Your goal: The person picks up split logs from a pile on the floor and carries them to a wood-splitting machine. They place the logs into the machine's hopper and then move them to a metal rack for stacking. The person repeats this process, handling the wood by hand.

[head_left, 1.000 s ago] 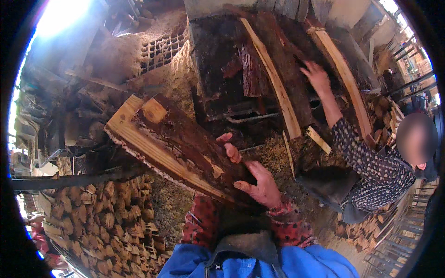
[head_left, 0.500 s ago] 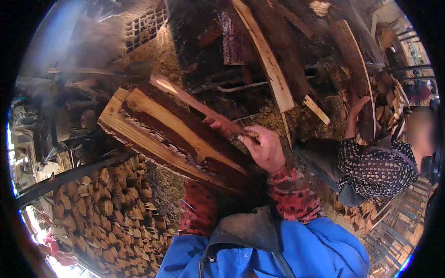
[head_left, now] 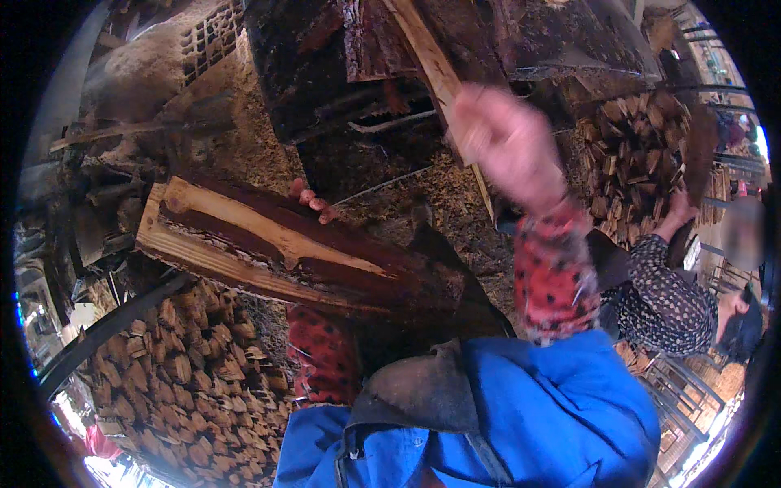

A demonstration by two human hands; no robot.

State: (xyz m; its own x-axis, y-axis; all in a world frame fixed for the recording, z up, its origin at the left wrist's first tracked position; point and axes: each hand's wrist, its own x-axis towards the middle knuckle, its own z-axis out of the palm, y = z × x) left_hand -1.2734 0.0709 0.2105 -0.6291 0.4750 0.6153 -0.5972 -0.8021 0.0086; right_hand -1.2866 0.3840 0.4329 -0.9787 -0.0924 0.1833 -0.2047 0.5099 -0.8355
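Observation:
A stack of rough bark-edged wood slabs (head_left: 277, 236) lies across my left forearm, pale sawn faces showing. My left hand (head_left: 313, 202) is closed on it; only the fingertips show, curled over the far edge, while the palm is hidden beneath. Farther right, my right hand (head_left: 508, 150) is at the lower part of a long pale wood strip (head_left: 427, 49). Motion blurs its fingers, so I cannot tell whether they grip the strip. Both my sleeves are red with dark spots.
Split firewood is piled at lower left (head_left: 179, 374) and at right (head_left: 634, 146). A dark rail (head_left: 114, 325) runs beside the left pile. More bark slabs (head_left: 374, 41) lie at the far side. At right, a co-worker (head_left: 675, 285) bends with a hand on a slab (head_left: 700, 154).
My right hand has left the reddish-brown slab at the stack and moved right and away to the long strip. The stack stays on my left arm. The co-worker has shifted.

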